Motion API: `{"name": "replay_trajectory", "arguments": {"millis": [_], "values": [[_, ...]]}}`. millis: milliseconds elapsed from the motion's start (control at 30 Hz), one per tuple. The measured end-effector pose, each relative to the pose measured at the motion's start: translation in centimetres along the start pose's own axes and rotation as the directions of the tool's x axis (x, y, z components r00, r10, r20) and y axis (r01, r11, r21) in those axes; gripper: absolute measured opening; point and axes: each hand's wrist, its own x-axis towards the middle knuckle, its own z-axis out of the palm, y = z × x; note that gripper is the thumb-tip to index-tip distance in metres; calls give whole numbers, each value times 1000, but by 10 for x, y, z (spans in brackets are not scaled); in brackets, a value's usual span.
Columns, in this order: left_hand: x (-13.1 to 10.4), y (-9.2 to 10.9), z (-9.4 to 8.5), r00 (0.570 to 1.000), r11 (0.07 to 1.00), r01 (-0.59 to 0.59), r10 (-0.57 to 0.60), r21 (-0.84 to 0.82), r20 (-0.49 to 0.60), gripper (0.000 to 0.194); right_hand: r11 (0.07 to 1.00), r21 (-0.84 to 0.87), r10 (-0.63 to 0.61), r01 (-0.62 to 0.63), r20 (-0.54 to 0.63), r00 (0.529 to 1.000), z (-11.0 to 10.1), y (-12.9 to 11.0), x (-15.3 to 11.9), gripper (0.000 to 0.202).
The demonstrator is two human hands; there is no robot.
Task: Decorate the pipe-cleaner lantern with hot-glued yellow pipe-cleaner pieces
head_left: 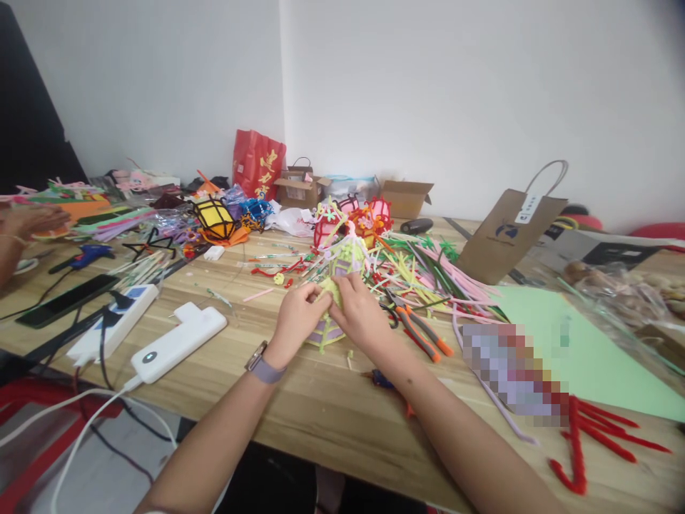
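Note:
A pale yellow-green and lilac lantern (327, 334), made of fuzzy pipe cleaners, stands on the wooden table in front of me. My left hand (300, 313) comes from the lower left with a watch on its wrist, its fingers pinched on the lantern's yellow-green middle. From the other side my right hand (359, 308) presses its bent fingers onto the same part, close to the left fingertips. The fingers hide much of the lantern's middle. Its yellow-green upper tier (350, 257) rises behind them.
Orange-handled pliers (425, 335) and a glue gun (382, 380) lie right of the lantern. Loose pipe cleaners (422, 268) pile behind. Left are a white power bank (179, 343), a power strip (112, 321) and another person's hand (32, 221). A paper bag (500, 235) stands back right.

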Motion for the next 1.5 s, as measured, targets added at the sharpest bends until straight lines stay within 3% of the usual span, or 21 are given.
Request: {"name": "replay_trajectory", "arguments": {"millis": [167,267,400,567,667,767,900,1300,1400,1500], "values": [[0,0,0,1000,1000,6,-6,-5,-2,23,997,75,40,-35,-57,998,0,-2,-4,37],[-1,1,-2,1000,1000,-5,5,-17,19,26,970,182,175,-162,-62,983,-9,-1,-8,36],[-2,2,-4,1000,1000,0,0,-9,26,28,820,384,420,-424,100,902,-22,3,-8,30],[-2,3,-3,1000,1000,9,-9,5,22,29,646,509,517,-569,256,817,-25,2,-6,38],[-2,3,-1,999,1000,-11,10,20,31,30,726,420,513,-544,195,836,-24,-5,-8,41],[-2,3,0,999,998,-22,19,61,39,29,874,132,456,-468,109,883,-23,-14,-10,36],[-2,3,2,999,994,-32,30,105,23,28,909,-105,414,-403,133,900,-21,-22,-9,35],[0,3,6,998,985,-47,54,164,-35,25,906,-234,398,-354,176,900,-19,-26,-6,35],[-1,4,5,998,988,-55,59,146,-28,26,911,-208,390,-356,157,907,-18,-23,-6,34],[-8,5,-4,996,997,-69,67,43,51,29,945,-83,324,-316,105,940,-17,-7,-6,33]]}}
